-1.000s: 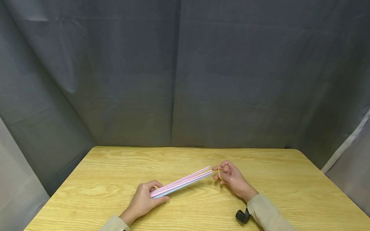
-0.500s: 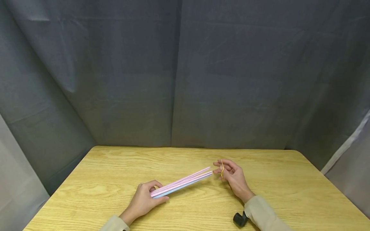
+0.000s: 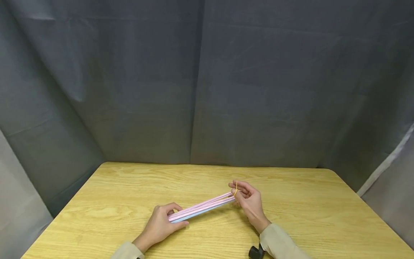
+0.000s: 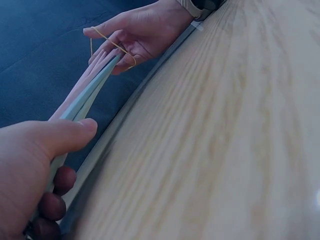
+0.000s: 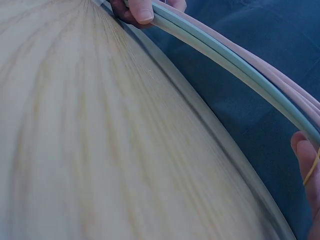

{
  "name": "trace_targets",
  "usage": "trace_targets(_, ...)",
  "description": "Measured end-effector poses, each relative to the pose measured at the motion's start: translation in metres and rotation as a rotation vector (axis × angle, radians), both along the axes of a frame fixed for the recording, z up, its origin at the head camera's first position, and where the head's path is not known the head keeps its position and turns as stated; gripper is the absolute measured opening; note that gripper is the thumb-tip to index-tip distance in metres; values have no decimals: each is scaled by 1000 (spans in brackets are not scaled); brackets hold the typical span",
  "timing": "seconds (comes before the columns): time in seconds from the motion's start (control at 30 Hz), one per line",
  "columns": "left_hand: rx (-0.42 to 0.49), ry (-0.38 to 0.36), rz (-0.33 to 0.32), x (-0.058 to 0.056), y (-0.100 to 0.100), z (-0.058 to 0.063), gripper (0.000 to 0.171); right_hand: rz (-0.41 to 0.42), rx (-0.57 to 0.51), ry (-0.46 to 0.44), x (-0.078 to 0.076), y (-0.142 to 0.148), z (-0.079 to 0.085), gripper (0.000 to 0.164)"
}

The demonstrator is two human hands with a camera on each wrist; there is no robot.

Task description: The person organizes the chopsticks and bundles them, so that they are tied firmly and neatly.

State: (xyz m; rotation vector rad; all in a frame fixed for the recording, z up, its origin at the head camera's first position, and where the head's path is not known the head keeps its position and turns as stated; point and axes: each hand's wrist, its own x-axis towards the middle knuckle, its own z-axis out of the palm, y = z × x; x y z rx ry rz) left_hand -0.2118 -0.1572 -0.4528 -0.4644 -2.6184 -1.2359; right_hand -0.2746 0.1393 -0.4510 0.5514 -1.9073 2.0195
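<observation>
Plainly, the biggest thing here is the dark grey curtain (image 3: 148, 86), which hangs in loose folds behind everything and spreads round to both sides. In front of it lies the wooden table (image 3: 136, 187), yellowish with a wavy grain and rounded far corners. Two pale beige sleeves come in from the near edge, the left sleeve (image 3: 127, 250) low and mostly cut off, the right sleeve (image 3: 280, 241) reaching further in. Between the wrists runs a bundle of straws (image 3: 203, 208) — pink ones on the far side, light blue on the near side — held in the air over the table and slanting away toward the right, the tips slightly fanned. The left hand (image 3: 161, 221) is clamped on the near end of the bundle, thumb along one side and fingers along the other. The right hand (image 3: 252, 203) is at the far end, its fingers and thumb spread apart close about the tips. By the right cuff sits a small black gadget (image 3: 256, 252), partly cut off. Smallest is the yellow rubber band (image 3: 236, 187) — stretched across those spread fingers, right beside the tips; whether it encircles them I cannot tell.
</observation>
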Motion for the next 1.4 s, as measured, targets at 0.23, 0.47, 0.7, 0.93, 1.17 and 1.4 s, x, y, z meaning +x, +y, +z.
trace_targets(0.23,13,-13,-17,-1,0,-1,30,32,34,-60,0,-3,0,34)
trace_targets(0.47,33,7,-17,-3,1,0,30,37,90,-82,0,-8,3,33)
trace_targets(0.7,53,27,-12,-3,5,-1,30,122,102,-112,-1,-12,2,35)
trace_targets(0.93,105,18,4,0,6,-2,28,304,-9,-294,6,-18,4,43)
trace_targets(1.17,150,26,27,0,9,-2,27,462,-104,-332,5,-19,2,18)
trace_targets(1.4,242,22,114,1,11,-2,25,346,-134,-322,14,-34,1,14)
